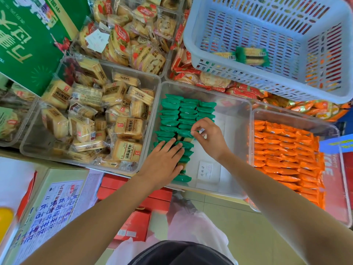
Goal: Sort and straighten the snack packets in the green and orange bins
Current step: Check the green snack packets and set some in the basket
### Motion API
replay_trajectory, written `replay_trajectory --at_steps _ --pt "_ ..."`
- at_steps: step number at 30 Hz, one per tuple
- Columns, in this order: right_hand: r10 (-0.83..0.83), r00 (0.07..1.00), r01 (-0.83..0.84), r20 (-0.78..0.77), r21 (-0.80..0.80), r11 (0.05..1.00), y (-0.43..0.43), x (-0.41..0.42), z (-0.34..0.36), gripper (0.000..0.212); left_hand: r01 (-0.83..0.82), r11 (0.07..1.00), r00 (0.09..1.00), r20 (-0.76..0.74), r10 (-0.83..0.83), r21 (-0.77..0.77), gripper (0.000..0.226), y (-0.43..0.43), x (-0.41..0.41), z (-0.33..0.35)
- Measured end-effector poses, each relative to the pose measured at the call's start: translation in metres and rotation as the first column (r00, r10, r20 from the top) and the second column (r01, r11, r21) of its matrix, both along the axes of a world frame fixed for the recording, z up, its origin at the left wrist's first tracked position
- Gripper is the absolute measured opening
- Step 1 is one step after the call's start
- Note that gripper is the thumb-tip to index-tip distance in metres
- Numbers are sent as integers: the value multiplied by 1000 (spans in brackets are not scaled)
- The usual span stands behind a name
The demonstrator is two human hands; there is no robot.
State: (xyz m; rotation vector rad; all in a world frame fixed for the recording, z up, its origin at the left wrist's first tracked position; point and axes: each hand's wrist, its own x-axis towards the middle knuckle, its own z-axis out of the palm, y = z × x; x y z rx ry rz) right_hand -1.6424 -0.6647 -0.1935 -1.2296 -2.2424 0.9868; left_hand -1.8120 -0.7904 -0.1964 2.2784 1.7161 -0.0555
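Note:
A clear bin [236, 150] in the middle holds green snack packets [177, 113] lined up in rows along its left side, while its right half shows a bare white floor. My left hand [164, 159] lies flat with straight fingers on the near green packets. My right hand [208, 136] pinches one green packet [186, 133] at the end of a row. To the right, another clear bin [336, 188] is packed with orange snack packets [284, 157] in neat rows.
A white slotted basket [238, 73] at top right holds a couple of green packets [252, 55]. Clear bins of beige biscuit packs [91, 115] stand on the left. A paper label [208, 170] lies in the middle bin. Cartons and red boxes [133, 222] sit near the floor.

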Motion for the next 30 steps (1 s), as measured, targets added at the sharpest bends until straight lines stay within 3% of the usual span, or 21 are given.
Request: replay_trajectory --at_steps 4,8,13,18,20,21,22,23,24,26,27,28,30 --pt "-142 983 108 -118 -258 960 2 18 12 15 6 1000 1000 -4 -6 -20 63 1 -1 2" --pt "-251 947 171 -200 -346 922 6 31 27 13 17 999 1000 -7 -17 -46 67 2 -1 6" --pt "-480 798 275 -365 -488 828 5 46 57 16 9 993 999 -52 -15 -114 61 8 -1 14" --pt "-602 732 358 -319 -572 738 -9 48 68 16 4 994 997 -75 -12 -112 61 18 -1 16" --pt "-681 668 399 -300 -627 669 -15 48 72 16 -12 996 1000 0 12 -84 58 20 -3 17" --pt "-709 642 404 -292 -657 636 -16 48 74 17 -55 997 992 111 61 -62 56 20 -2 19" --pt "-727 625 398 -284 -686 610 -18 47 76 18 -140 987 946 284 155 -72 53 20 0 22" --pt "-736 617 380 -278 -714 588 -20 46 78 18 -247 956 824 485 293 -159 49 21 4 27" --pt "-738 616 357 -275 -738 573 -22 44 79 18 -312 892 607 653 453 -329 44 22 8 35" --pt "-726 630 311 -277 -766 562 -25 39 80 18 -234 735 117 732 671 -636 29 28 15 47" --pt "-713 645 293 -276 -772 564 -28 36 81 16 -211 708 10 723 691 -674 21 32 17 49" --pt "-695 666 282 -271 -771 571 -29 34 80 13 -220 716 -16 736 677 -663 18 34 17 50" --pt "-640 724 265 -259 -752 604 -31 32 80 12 -241 754 21 774 633 -611 20 36 14 49"
